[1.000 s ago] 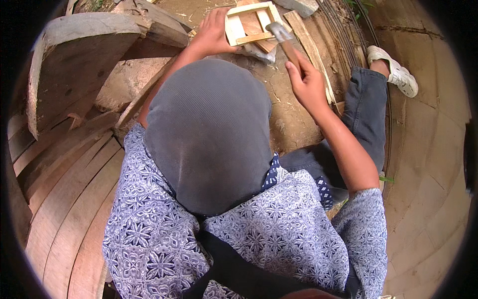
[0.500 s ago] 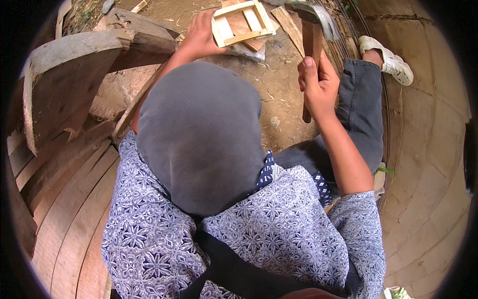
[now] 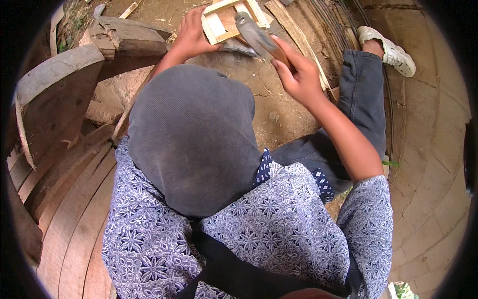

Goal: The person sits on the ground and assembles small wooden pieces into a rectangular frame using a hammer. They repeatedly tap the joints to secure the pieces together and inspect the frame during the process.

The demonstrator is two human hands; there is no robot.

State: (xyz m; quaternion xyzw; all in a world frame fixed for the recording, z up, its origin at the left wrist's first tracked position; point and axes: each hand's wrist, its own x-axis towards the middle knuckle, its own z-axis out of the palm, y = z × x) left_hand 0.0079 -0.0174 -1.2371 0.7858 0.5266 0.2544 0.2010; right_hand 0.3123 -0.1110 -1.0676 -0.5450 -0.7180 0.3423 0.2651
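A small rectangular frame of pale wood sits at the top centre. My left hand grips its left side, the fingers partly hidden behind the frame. From the right, my right hand wraps around the wooden handle of a claw hammer. The grey metal head is tilted over the frame's right half and blurred by motion; whether it touches the wood I cannot tell. Beneath the frame, a pale grey block shows in part.
My bent knee in dark trousers fills the centre. Heavy weathered timbers stand at left, above long planks. A split strip of wood and thin dark rods lie beyond my right hand. Paving spans the right.
The hammer has swung down and to the left, from upright at the right to over the frame. My left hand and the frame have shifted slightly left in the picture.
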